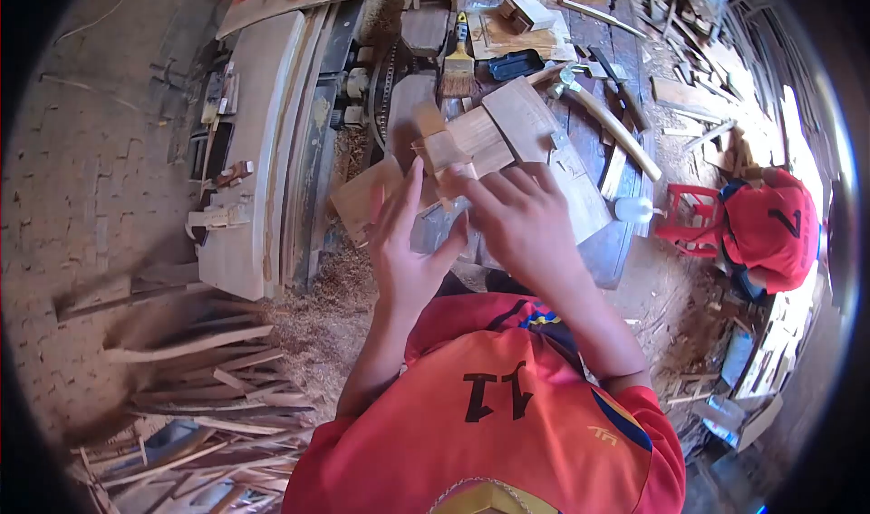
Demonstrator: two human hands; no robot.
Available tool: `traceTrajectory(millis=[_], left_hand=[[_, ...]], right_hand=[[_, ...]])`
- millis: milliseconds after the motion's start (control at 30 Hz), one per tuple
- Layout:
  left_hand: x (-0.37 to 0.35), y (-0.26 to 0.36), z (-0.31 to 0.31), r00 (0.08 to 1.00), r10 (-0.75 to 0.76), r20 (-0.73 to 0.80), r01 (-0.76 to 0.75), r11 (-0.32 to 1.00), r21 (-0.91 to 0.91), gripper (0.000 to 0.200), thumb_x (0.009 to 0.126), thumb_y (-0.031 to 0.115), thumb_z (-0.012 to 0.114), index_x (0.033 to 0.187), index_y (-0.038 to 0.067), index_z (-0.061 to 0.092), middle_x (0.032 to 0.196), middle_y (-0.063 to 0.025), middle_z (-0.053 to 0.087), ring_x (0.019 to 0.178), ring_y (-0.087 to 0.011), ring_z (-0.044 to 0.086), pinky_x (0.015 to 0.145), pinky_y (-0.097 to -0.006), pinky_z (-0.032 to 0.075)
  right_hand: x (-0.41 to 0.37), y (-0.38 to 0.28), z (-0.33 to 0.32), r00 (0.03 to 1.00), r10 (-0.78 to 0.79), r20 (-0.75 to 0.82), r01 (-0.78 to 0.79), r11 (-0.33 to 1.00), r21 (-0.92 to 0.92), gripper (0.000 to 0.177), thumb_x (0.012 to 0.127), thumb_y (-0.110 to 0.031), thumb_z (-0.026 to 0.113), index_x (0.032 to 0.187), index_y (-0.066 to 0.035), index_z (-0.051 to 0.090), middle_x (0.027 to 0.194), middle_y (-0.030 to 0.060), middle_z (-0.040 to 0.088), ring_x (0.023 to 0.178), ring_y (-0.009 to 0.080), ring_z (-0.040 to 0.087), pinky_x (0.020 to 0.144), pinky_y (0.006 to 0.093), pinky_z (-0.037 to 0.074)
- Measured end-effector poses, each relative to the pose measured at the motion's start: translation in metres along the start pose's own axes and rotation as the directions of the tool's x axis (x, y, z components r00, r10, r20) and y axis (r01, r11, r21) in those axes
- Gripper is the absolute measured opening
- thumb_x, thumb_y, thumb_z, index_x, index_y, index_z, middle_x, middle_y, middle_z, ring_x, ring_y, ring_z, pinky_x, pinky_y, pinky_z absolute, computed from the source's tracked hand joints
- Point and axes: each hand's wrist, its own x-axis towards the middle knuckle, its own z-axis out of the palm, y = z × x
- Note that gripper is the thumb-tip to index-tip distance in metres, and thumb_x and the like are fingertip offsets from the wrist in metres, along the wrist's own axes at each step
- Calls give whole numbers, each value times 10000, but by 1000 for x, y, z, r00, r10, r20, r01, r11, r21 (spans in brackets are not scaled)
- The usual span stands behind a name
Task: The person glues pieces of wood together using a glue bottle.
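Head view. I am holding a small wooden block (442,149) raised clear of the desk (598,242), between both hands and just in front of my chest. Judgement: it is being carried at this height, braced from two sides, so that it sits steady and close to my eyes rather than lying among the offcuts.

My left hand (408,242) is standing largely open. The fingers are stretching upward along the near side of the block, the thumb is spreading toward the right, and the fingertips are touching the wood as a backstop rather than closing round it.

My right hand (521,219) is curling over from the other side. Its fingers are bending onto the block's lower edge and clasping it. How the thumb is lying I cannot tell, since the back of the hand is hiding it.

Beyond the block, flat board pieces (526,115) are lying on the desk. Farther back are a paintbrush (458,61), a black tray (515,63) and a wooden-handled hammer (616,129), all well apart from my hands. A white bottle (634,208) is standing at the desk's right edge, near a red stool (686,219).

Another person in a red cap (770,228) is crouching to the right. Sawdust (335,305) is covering the floor beside the desk, with scrap wood strips (199,396) heaped lower left.
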Motion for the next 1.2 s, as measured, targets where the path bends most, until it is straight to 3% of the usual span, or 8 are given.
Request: traceTrajectory(millis=[133, 167, 300, 600, 700, 900, 1100, 1200], left_hand=[[-4, 24, 17, 994, -56, -91, 69, 987, 147, 769, 786, 99, 908, 1496, -12, 633, 1297, -183, 763, 1173, -336, 759, 1236, -545, 428], [-2, 31, 19, 986, -77, -147, 102, 980, 171, 702, 771, 78, 917, 1435, 25, 694, 1246, -174, 768, 1133, -345, 761, 1141, -498, 524], [2, 39, 26, 953, -151, -262, 199, 965, 169, 629, 735, 46, 937, 1339, 83, 764, 1125, -112, 759, 1046, -324, 771, 892, -418, 611], [5, 46, 32, 974, -70, -214, 140, 932, 335, 506, 760, 64, 939, 1252, 75, 822, 1190, -63, 790, 1018, -286, 791, 902, -387, 622], [2, 44, 32, 974, -71, -213, 142, 929, 341, 467, 781, 102, 931, 1236, 77, 826, 1205, -65, 811, 1057, -291, 794, 965, -391, 625], [2, 49, 33, 975, -92, -201, 169, 897, 408, 419, 832, 183, 901, 1231, 81, 825, 1194, -55, 819, 1082, -303, 788, 1041, -407, 612], [7, 59, 35, 980, -97, -175, 170, 862, 477, 411, 843, 264, 904, 1209, 91, 829, 1173, -49, 820, 1060, -292, 792, 971, -388, 628], [9, 64, 37, 978, -116, -176, 183, 881, 436, 381, 863, 294, 901, 1183, 97, 835, 1145, -58, 823, 1028, -298, 797, 882, -375, 632]], right_hand=[[-2, 3, 2, 999, -35, 34, 35, 999, -1, 492, 916, -161, 666, 1399, -75, 639, 1004, 56, 712, 993, 237, 704, 987, 474, 474], [-2, 3, 1, 999, -42, 32, 42, 999, 6, 500, 919, -165, 666, 1407, -59, 635, 1008, 61, 715, 983, 239, 709, 984, 467, 474], [-3, 5, -3, 997, -53, 47, 52, 999, 14, 510, 929, -170, 664, 1416, -18, 633, 1010, 83, 722, 941, 248, 726, 980, 458, 472], [-6, 18, -13, 991, -50, 121, 44, 997, 58, 503, 947, -148, 656, 1434, -24, 642, 1024, 104, 758, 980, 258, 753, 988, 454, 475], [-6, 19, -10, 998, -62, 24, 61, 996, 66, 510, 898, -101, 646, 1406, -56, 660, 932, 54, 715, 869, 245, 709, 906, 399, 485], [-6, 22, -6, 998, -67, 12, 65, 992, 108, 505, 893, -95, 644, 1396, -55, 663, 914, 66, 711, 866, 263, 713, 901, 405, 490], [-10, 32, -11, 997, -61, 43, 50, 977, 209, 590, 888, -67, 645, 1476, -62, 594, 915, 81, 720, 861, 286, 726, 892, 416, 509], [-24, 44, -13, 1000, -30, -5, 30, 912, 409, 633, 894, -43, 654, 1518, -82, 556, 930, 101, 732, 868, 314, 734, 883, 436, 532]])
